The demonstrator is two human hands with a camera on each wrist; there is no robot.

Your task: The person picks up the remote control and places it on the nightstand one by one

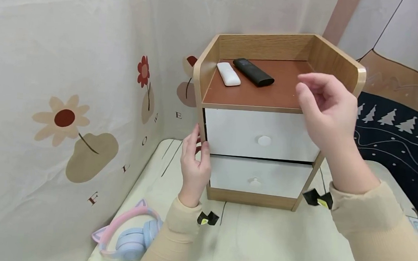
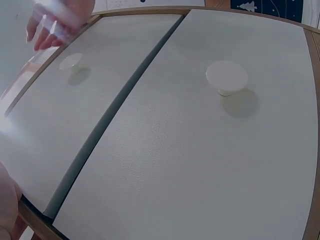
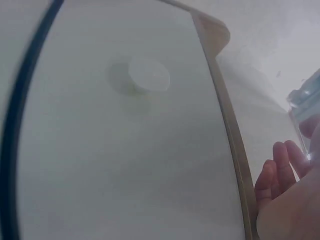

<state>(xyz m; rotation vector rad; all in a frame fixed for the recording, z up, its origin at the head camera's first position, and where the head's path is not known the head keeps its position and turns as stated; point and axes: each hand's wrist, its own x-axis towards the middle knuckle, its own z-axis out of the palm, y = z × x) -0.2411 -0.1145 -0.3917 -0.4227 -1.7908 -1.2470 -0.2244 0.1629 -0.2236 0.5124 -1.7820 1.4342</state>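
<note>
A small wooden cabinet (image 1: 253,197) stands upright with an upper white drawer (image 1: 235,128) and a lower white drawer (image 1: 227,173). Each drawer front carries a round white knob (image 1: 264,140); a dark gap runs between the two fronts. My left hand (image 1: 195,168) rests against the cabinet's left side, fingers pointing up and fairly straight. Raised before the right part of the brown top shelf (image 1: 281,97), my right hand (image 1: 330,111) has loosely bent fingers and holds nothing. In the left wrist view the lower drawer's knob (image 2: 227,76) shows close up.
On the shelf lie a white rounded device (image 1: 229,74) and a longer black device (image 1: 253,72). Pink and blue cat-ear headphones (image 1: 132,239) lie at the front left. A flower-printed cloth (image 1: 71,54) hangs at left; dark tree-patterned fabric (image 1: 403,137) is at right.
</note>
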